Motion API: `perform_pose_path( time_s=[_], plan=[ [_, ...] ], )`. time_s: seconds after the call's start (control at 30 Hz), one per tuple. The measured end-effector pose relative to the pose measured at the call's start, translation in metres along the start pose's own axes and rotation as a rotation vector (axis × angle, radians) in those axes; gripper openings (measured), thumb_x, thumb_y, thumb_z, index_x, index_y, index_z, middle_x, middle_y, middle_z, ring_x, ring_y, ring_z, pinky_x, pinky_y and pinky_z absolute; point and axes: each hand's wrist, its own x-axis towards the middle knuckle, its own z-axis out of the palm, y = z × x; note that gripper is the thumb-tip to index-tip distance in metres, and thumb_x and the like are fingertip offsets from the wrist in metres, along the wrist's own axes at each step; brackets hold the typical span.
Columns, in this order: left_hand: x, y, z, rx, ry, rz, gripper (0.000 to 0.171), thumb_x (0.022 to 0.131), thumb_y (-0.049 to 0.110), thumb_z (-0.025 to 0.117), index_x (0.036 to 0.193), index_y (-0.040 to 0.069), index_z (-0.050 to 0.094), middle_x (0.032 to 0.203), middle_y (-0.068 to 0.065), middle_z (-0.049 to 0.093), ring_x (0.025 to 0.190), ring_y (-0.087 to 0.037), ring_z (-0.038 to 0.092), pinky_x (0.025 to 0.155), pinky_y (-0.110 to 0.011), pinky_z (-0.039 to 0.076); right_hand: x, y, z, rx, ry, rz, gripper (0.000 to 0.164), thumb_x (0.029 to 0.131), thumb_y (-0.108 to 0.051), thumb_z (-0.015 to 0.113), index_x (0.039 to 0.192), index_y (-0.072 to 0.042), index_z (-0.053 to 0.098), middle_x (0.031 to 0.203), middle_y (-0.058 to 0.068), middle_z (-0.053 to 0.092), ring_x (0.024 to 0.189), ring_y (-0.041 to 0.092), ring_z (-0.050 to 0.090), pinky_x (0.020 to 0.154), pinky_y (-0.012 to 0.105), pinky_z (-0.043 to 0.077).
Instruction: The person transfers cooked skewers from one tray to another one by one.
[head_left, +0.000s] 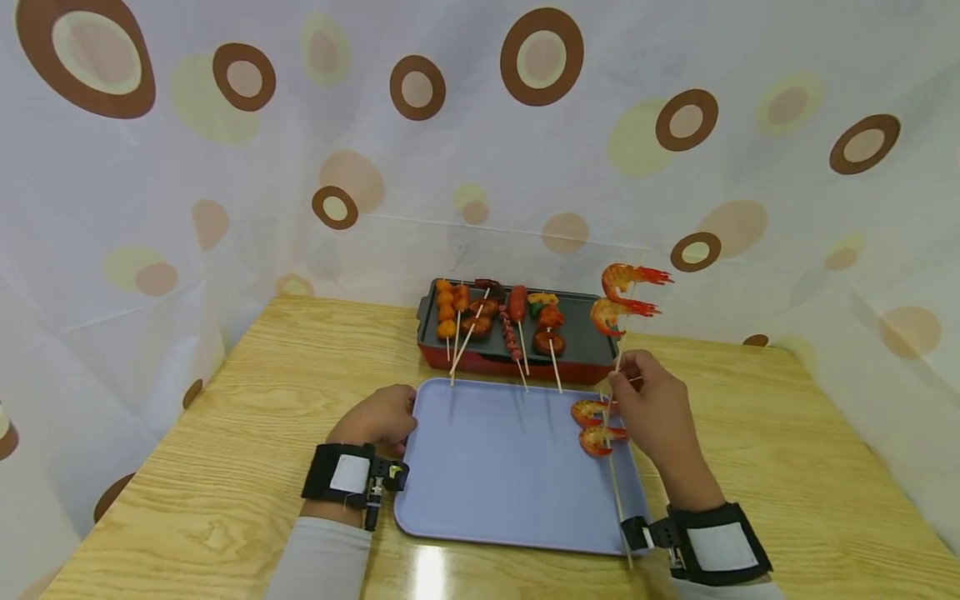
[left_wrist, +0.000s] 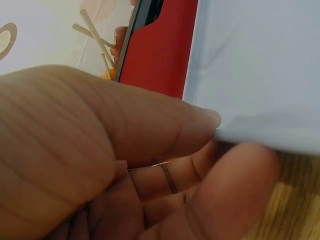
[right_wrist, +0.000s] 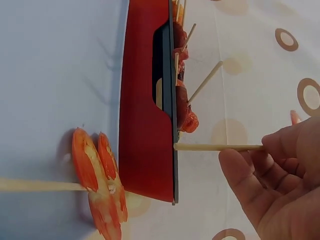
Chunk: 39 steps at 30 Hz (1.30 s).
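"While the left hand (head_left: 378, 417) pinches the blue tray (head_left: 517, 483) at its left edge, what does the right hand (head_left: 656, 408) hold?"

"Its fingertips, pressed together, grip a raised shrimp skewer (head_left: 611, 310) by the stick, near the red grill's (head_left: 585, 325) right end."

"And the second shrimp skewer (head_left: 594, 440)?"

"Lying along the tray's right side."

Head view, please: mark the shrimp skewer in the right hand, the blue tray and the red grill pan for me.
Held shrimp skewer (head_left: 607, 307): head view, on the body of its lower shrimp.
Blue tray (head_left: 510, 475): head view, on its bare flat base.
Red grill pan (head_left: 487, 364): head view, on its front wall.
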Motion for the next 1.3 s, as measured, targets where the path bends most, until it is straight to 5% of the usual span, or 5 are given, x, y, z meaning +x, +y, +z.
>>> perform_pose_path(
  time_s=[0.53, 0.7, 1.07, 1.3],
  plan=[
    [0.004, 0.0, 0.0, 0.015, -0.015, 0.007, 0.027, 0.088, -0.005, 0.054, 0.114, -0.003, 0.061, 0.083, -0.011, 0.06, 0.058, -0.02, 0.061, 0.053, -0.029, 0.052, -0.017, 0.001, 0.007, -0.173, -0.028, -0.086, 0.032, 0.093, 0.0, 0.058, 0.122, 0.013, 0.055, 0.092, 0.017, 0.061, 0.068, 0.024, 0.056, 0.055, 0.034, 0.047],
    [0.003, -0.001, -0.001, 0.015, -0.016, 0.001, 0.029, 0.088, -0.004, 0.054, 0.117, -0.003, 0.06, 0.083, -0.011, 0.06, 0.057, -0.02, 0.061, 0.053, -0.028, 0.052, -0.025, 0.0, 0.007, -0.165, -0.105, -0.071, 0.039, 0.093, 0.001, 0.055, 0.129, 0.014, 0.049, 0.09, 0.015, 0.06, 0.056, 0.017, 0.049, 0.048, 0.03, 0.04],
    [0.002, 0.002, -0.003, 0.017, -0.02, -0.01, 0.029, 0.088, -0.004, 0.053, 0.116, -0.002, 0.06, 0.084, -0.011, 0.06, 0.059, -0.02, 0.061, 0.053, -0.028, 0.052, -0.042, 0.001, 0.002, -0.227, -0.289, 0.023, 0.041, 0.092, 0.002, 0.057, 0.129, 0.016, 0.047, 0.078, 0.009, 0.054, 0.058, 0.017, 0.05, 0.048, 0.03, 0.041],
    [0.003, 0.0, -0.001, 0.022, -0.027, -0.016, 0.029, 0.089, -0.003, 0.054, 0.118, -0.003, 0.059, 0.083, -0.011, 0.061, 0.06, -0.021, 0.062, 0.055, -0.029, 0.052, -0.051, 0.0, 0.007, -0.266, -0.395, 0.008, 0.039, 0.089, 0.005, 0.061, 0.125, 0.016, 0.051, 0.073, 0.005, 0.05, 0.061, 0.017, 0.045, 0.052, 0.03, 0.039]
  ],
)
